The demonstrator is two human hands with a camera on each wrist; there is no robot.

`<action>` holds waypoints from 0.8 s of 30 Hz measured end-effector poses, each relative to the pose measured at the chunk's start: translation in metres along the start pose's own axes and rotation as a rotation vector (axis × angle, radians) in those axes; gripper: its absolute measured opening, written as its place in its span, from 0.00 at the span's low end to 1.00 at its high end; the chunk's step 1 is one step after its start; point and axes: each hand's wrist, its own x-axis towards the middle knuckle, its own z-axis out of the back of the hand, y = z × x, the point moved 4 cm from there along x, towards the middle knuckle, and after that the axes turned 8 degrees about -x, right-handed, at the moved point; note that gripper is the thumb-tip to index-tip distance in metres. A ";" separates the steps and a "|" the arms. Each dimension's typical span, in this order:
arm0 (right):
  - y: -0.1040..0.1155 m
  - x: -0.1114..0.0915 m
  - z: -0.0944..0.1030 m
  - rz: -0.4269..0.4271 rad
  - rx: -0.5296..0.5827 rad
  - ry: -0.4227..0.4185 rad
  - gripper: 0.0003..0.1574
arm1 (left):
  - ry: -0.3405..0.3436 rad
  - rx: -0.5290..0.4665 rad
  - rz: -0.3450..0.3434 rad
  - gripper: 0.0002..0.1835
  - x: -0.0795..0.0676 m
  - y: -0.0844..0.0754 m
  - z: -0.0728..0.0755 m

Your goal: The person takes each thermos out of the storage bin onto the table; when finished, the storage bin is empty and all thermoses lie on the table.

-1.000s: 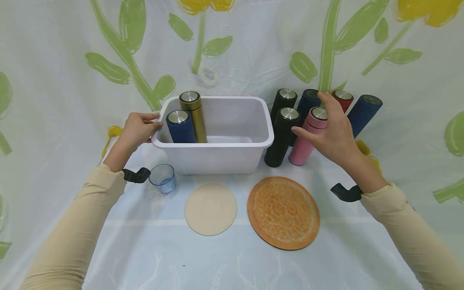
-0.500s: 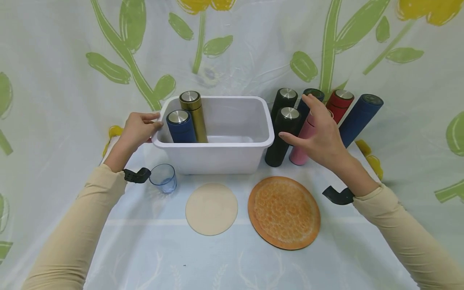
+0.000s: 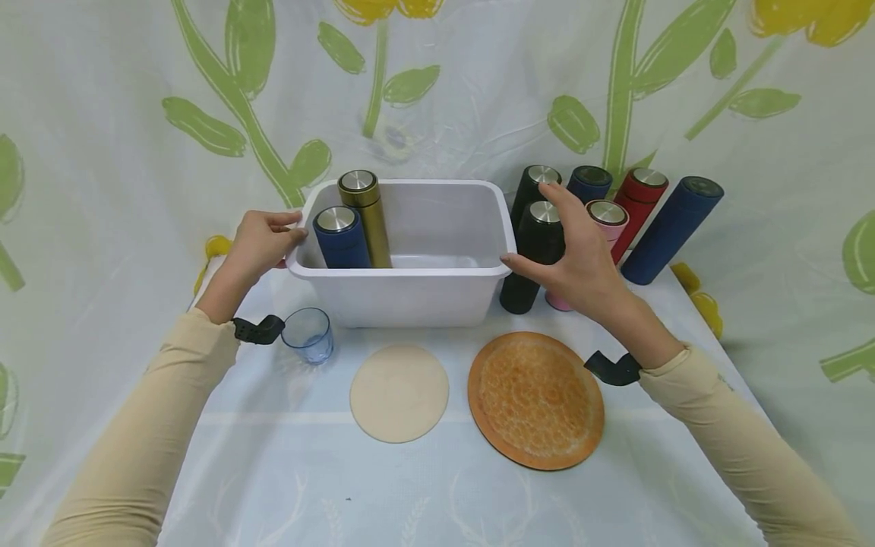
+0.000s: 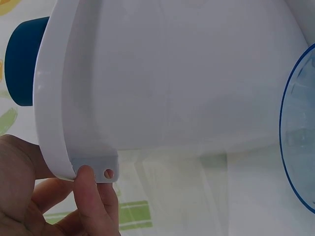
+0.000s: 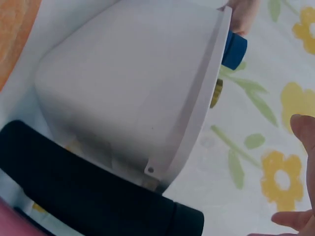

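"White plastic tub [image 3: 403,300] as the clock's centre: what grips it?"

"The left hand [image 3: 263,243], at nine o'clock, thumb and fingers clamped on the lug [image 4: 109,165] at its end rim. Some of those fingers are partly hidden behind the lug."

"And the right hand [image 3: 581,262]?"

"At three o'clock, thumb and fingers spread apart, holding nothing. It covers most of the pink bottle [image 3: 607,213], leaving the cap, shoulder and a sliver of base. The near black bottle [image 3: 540,239], just beside the tub, is partly behind it too."

"Does its thumb touch the rim?"

"The head view overlaps them; the right wrist view shows a gap, though it cuts that hand off toward four o'clock."

"Inside the tub?"

"A blue bottle [image 3: 342,247] and a gold bottle [image 3: 371,220], toward nine o'clock, their lower ends hidden by the front wall. The glass [image 3: 307,338] stands at eight o'clock, cropped in the left wrist view."
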 end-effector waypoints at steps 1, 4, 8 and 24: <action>0.001 0.000 -0.002 0.000 -0.001 0.007 0.60 | -0.001 0.000 -0.001 0.27 0.000 0.000 0.000; 0.004 0.001 -0.007 -0.010 -0.001 0.035 0.60 | -0.001 0.002 0.000 0.27 0.000 0.000 0.000; 0.008 0.003 -0.013 -0.017 0.003 0.064 0.61 | -0.003 0.006 0.002 0.27 0.000 0.001 0.000; 0.027 0.013 -0.038 0.093 0.077 0.048 0.59 | -0.004 0.000 0.008 0.27 0.000 -0.001 0.000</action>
